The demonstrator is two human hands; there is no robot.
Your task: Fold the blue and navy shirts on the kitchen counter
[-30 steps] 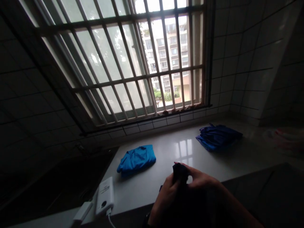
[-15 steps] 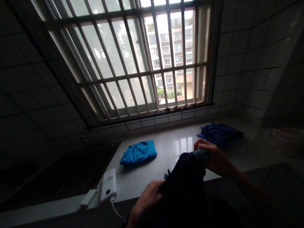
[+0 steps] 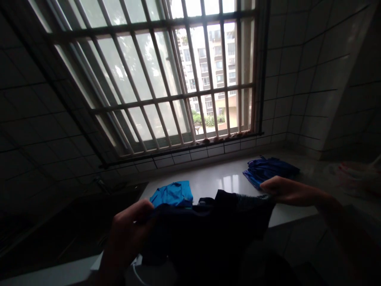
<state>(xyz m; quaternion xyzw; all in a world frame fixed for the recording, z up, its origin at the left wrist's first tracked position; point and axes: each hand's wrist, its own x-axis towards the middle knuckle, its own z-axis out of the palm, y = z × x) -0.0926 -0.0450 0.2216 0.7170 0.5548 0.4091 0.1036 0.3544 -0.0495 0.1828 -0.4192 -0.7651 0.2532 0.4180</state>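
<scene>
Item: dark garment (image 3: pixel 205 230), navy or black, held up over the near edge of a white desk (image 3: pixel 222 183). Spread sideways, long axis running left to right across the view; grey band (image 3: pixel 254 202) at its right end.

Left hand (image 3: pixel 127 234): fingers curled closed, bunching the garment's left end. Right hand (image 3: pixel 293 190): fingers pressed together, laid flat across the grey band; thumb hidden, so a pinch cannot be told. Each hand sits at an opposite end, neither clearly nearer the garment's middle.

Also on the desk: folded bright blue garment (image 3: pixel 172 194), just behind the held garment, nearer the left hand; folded darker blue garment (image 3: pixel 269 171), just beyond the right hand.

Background: barred window (image 3: pixel 178 97).
</scene>
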